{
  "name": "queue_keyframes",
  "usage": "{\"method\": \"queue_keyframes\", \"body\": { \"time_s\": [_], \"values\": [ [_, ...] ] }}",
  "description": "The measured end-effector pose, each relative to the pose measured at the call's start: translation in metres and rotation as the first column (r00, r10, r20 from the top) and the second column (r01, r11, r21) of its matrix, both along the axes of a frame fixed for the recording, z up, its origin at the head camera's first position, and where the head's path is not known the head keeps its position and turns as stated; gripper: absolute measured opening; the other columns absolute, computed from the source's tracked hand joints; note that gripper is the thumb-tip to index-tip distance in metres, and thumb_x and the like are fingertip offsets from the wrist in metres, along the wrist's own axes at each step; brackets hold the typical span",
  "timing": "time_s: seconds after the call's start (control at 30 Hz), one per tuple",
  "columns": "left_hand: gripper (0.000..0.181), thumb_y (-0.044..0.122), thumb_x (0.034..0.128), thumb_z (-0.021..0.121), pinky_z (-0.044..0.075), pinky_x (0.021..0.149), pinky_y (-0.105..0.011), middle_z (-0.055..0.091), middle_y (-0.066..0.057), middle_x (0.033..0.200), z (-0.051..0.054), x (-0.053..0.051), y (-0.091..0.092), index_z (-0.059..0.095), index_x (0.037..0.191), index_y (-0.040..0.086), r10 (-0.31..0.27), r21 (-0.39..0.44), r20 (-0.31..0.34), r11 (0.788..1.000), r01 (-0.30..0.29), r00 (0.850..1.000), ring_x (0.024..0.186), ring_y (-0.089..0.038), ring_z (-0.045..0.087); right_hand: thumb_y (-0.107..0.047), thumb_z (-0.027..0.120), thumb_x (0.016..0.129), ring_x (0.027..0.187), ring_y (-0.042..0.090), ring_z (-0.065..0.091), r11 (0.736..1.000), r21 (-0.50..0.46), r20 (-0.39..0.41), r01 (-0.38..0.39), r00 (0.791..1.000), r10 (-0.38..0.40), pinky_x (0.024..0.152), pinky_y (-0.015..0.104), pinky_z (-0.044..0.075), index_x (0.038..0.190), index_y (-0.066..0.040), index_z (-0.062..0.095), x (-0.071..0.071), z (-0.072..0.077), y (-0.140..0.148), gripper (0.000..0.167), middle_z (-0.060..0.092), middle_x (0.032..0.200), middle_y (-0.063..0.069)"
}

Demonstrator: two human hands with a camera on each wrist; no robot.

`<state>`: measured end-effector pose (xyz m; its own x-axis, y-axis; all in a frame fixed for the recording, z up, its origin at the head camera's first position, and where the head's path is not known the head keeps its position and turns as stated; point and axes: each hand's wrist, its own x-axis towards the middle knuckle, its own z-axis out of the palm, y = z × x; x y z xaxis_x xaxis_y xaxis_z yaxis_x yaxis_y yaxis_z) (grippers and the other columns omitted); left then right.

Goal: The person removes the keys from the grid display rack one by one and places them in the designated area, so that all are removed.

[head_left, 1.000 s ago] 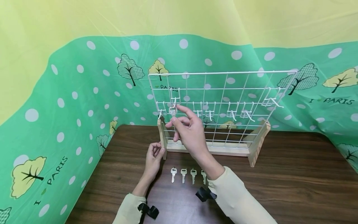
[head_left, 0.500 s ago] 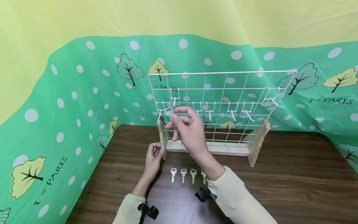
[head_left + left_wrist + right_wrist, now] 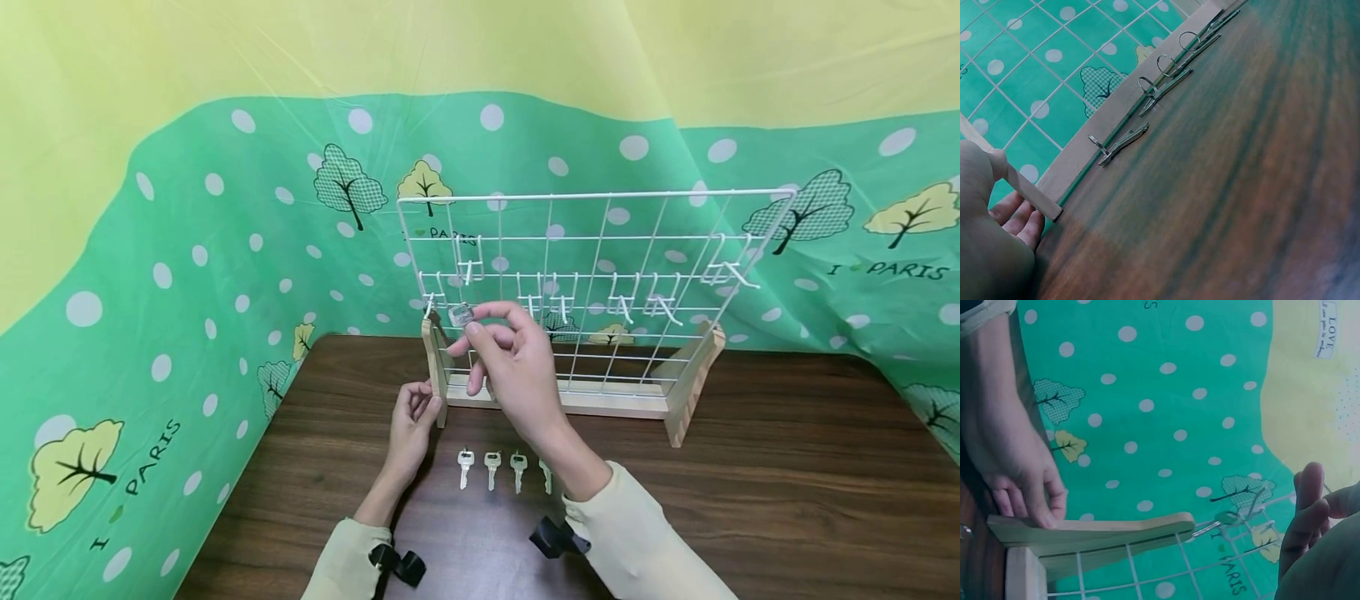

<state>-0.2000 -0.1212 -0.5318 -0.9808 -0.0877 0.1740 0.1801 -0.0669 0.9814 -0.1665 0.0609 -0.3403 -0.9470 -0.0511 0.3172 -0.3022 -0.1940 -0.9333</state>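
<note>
My right hand (image 3: 517,367) pinches a silver key (image 3: 461,315) between thumb and forefinger, in front of the white wire grid rack (image 3: 600,196). The key's head shows; its blade is hidden by the fingers. Just above it, apart from it, is the upper left hook (image 3: 469,268). In the head view my left hand (image 3: 411,425) holds the rack's left wooden leg (image 3: 437,367), thumb in front; the left wrist view shows its fingers (image 3: 1019,219) behind that leg. A shiny thing, like a key, hangs at the rack's left end (image 3: 1216,525) in the right wrist view.
Several keys with rings lie in a row on the brown table (image 3: 810,500) before the rack, including the leftmost key (image 3: 465,469). More white hooks (image 3: 622,307) line the grid's middle, one (image 3: 726,271) higher at right. A patterned green cloth (image 3: 225,292) stands behind and left.
My right hand first tilts the key over to the left, then lowers and draws back slightly, so the key sits further below the upper left hook. The left hand stays on the leg.
</note>
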Motion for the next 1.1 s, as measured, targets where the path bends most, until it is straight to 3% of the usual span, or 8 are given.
{"method": "queue_keyframes", "body": {
  "time_s": [0.27, 0.5, 0.63, 0.87, 1.0, 1.1],
  "values": [
    [0.022, -0.008, 0.1083, 0.060, 0.046, 0.116, -0.020, 0.060, -0.033, 0.149, -0.002, -0.001, 0.000, 0.047, 0.123, -0.016, 0.011, -0.007, -0.014, 1.000, -0.011, 1.000, 0.146, -0.040, 0.055, -0.001, 0.063, 0.110, 0.050, 0.012, 0.063, 0.999, -0.029, 0.044, -0.015, 0.999, 0.017, 0.040, 0.020, 0.037, 0.135, 0.004, 0.064, 0.007, -0.017, 0.009, 0.025, 0.083, 0.099, 0.018],
    [0.022, -0.007, 0.1091, 0.060, 0.044, 0.116, -0.019, 0.057, -0.036, 0.151, -0.002, -0.001, 0.000, 0.046, 0.124, -0.017, -0.001, -0.008, -0.010, 1.000, 0.001, 1.000, 0.150, -0.044, 0.050, -0.001, 0.061, 0.111, 0.055, 0.011, 0.065, 0.998, -0.042, 0.061, -0.036, 0.997, 0.039, 0.042, 0.019, 0.038, 0.138, 0.006, 0.061, 0.015, -0.031, 0.021, 0.028, 0.083, 0.094, 0.004],
    [0.022, -0.008, 0.1087, 0.059, 0.045, 0.115, -0.018, 0.057, -0.036, 0.150, -0.003, -0.001, 0.000, 0.047, 0.124, -0.017, 0.003, -0.005, -0.008, 1.000, -0.003, 1.000, 0.148, -0.044, 0.051, 0.001, 0.060, 0.110, 0.058, 0.009, 0.066, 0.998, -0.053, 0.080, -0.042, 0.996, 0.046, 0.043, 0.017, 0.038, 0.136, 0.007, 0.060, 0.021, -0.038, 0.030, 0.026, 0.083, 0.092, -0.001],
    [0.020, -0.009, 0.1081, 0.060, 0.047, 0.114, -0.018, 0.061, -0.029, 0.143, -0.003, -0.002, 0.001, 0.048, 0.124, -0.015, 0.011, 0.004, -0.005, 1.000, -0.011, 1.000, 0.143, -0.039, 0.055, 0.005, 0.059, 0.108, 0.056, 0.007, 0.058, 0.997, -0.073, 0.155, 0.002, 0.988, 0.009, 0.049, 0.016, 0.037, 0.126, 0.001, 0.059, 0.030, -0.051, 0.046, 0.019, 0.083, 0.089, 0.001],
    [0.021, -0.009, 0.1079, 0.060, 0.048, 0.113, -0.019, 0.062, -0.022, 0.139, -0.002, -0.001, 0.001, 0.049, 0.124, -0.015, 0.013, 0.010, -0.004, 1.000, -0.013, 1.000, 0.141, -0.037, 0.057, 0.007, 0.055, 0.108, 0.057, 0.006, 0.054, 0.995, -0.096, 0.168, 0.041, 0.985, -0.024, 0.050, 0.017, 0.033, 0.130, -0.003, 0.059, 0.033, -0.059, 0.054, 0.025, 0.083, 0.089, 0.001],
    [0.021, -0.009, 0.1079, 0.060, 0.047, 0.113, -0.019, 0.062, -0.023, 0.140, -0.002, -0.001, 0.001, 0.048, 0.124, -0.015, 0.013, 0.008, -0.005, 1.000, -0.013, 1.000, 0.142, -0.039, 0.056, 0.006, 0.054, 0.109, 0.058, 0.006, 0.054, 0.994, -0.105, 0.159, 0.041, 0.987, -0.024, 0.046, 0.025, 0.020, 0.136, -0.003, 0.058, 0.036, -0.066, 0.060, 0.029, 0.083, 0.090, 0.000]
  ]
}}
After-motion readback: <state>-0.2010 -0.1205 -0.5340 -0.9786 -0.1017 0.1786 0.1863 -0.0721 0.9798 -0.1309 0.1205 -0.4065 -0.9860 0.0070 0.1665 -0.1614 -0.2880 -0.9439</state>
